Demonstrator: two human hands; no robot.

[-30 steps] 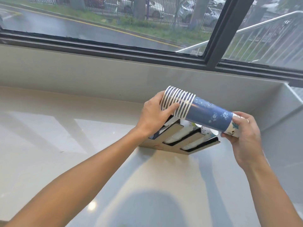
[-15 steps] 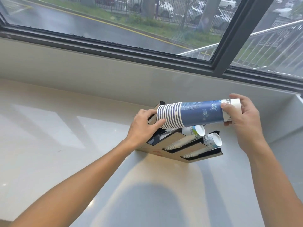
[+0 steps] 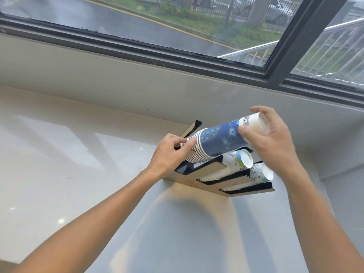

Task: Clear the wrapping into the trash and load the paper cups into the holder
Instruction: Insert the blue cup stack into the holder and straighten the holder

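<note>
One cup stack (image 3: 220,139), two hands, three-slot holder (image 3: 246,191)

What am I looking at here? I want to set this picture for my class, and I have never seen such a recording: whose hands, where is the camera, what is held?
No machine here: a person wears a camera on the head, looking down at their own two bare hands. The left hand grips the rim end of a blue stack of paper cups; the right hand holds its white bottom end. Below, on the pale counter under a window, lies a black cup holder with two white cup stacks in its slots.
</note>
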